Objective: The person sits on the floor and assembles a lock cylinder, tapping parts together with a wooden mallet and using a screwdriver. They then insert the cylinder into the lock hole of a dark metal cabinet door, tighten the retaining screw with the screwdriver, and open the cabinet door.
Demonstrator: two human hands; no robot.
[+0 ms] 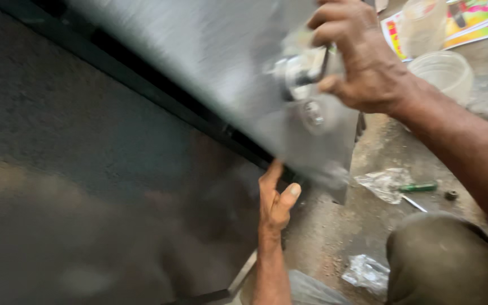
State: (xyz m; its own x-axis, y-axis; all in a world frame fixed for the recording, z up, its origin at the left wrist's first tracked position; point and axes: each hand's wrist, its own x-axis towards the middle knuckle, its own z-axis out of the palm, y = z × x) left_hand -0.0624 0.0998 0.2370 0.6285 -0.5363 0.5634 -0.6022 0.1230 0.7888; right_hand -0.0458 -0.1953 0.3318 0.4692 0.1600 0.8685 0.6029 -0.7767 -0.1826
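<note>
One grey metal panel (210, 62), blurred and tilted, stands over the floor (323, 237); right hand (362, 56) is clenched on its shiny fitting (300, 73), left hand (275, 200) presses fingers flat under its lower edge

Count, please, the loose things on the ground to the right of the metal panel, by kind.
Clear plastic containers: 2
Crumpled clear plastic bags: 2
Green-handled screwdriver: 1
Small dark nut: 1
Total: 6
</note>
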